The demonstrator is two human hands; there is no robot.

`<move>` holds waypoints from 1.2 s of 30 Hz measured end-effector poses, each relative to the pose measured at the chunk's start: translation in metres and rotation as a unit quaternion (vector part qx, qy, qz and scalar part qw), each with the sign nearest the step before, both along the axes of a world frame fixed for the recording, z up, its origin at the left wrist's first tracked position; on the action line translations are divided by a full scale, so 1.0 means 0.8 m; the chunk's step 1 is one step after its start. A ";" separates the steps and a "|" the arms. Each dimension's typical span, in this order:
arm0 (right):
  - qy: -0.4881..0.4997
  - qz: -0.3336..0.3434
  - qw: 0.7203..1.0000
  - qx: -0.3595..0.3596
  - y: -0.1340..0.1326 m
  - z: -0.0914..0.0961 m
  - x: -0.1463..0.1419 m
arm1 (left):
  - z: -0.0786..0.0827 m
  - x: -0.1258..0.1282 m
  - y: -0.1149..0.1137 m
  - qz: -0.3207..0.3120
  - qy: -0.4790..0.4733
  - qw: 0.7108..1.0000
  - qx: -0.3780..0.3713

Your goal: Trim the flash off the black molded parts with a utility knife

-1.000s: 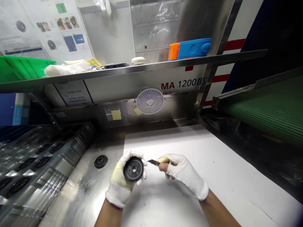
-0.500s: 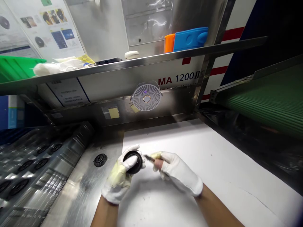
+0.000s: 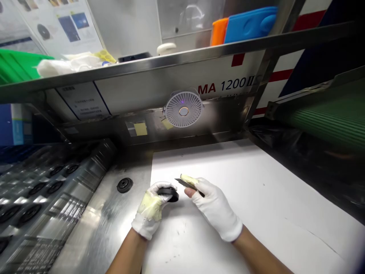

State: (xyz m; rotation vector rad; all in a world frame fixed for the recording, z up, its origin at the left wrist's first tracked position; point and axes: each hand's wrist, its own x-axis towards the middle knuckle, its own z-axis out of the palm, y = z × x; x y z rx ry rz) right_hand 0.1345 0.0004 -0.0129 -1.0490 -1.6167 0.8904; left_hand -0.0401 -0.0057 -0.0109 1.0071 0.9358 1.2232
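My left hand (image 3: pixel 152 207), in a white glove with yellowed patches, grips a round black plastic part (image 3: pixel 172 194) above the white sheet (image 3: pixel 205 160). The part is tilted so that its rim shows. My right hand (image 3: pixel 212 205), gloved with the thumb tip bare, is closed around a thin dark knife (image 3: pixel 186 184). The knife's pointed blade is directed left, a short way from the part and apart from it. A second black round part (image 3: pixel 124 185) with concentric rings lies on the metal table, left of the sheet.
Stacked clear trays (image 3: pixel 54 201) holding black round parts stand at the left. A small white fan (image 3: pixel 184 109) hangs below the metal shelf (image 3: pixel 137 66). On the shelf are a green bin (image 3: pixel 23 66) and a blue holder (image 3: pixel 251 24). A green conveyor belt (image 3: pixel 336 114) runs at the right.
The black part in my left hand has turned from face-on to nearly edge-on. My right hand has shifted slightly, and the knife shows more clearly. The camera view has tilted downward.
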 end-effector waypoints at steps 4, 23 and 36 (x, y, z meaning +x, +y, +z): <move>-0.042 -0.001 0.998 0.044 -0.006 0.001 -0.002 | -0.005 -0.003 -0.001 0.003 -0.014 1.000 -0.018; -0.084 0.013 0.993 0.077 -0.016 0.011 -0.004 | -0.001 -0.006 0.000 0.011 0.032 0.997 0.071; -0.018 0.004 0.999 0.028 -0.013 0.014 -0.001 | 0.020 -0.008 -0.005 -0.013 0.122 0.992 0.002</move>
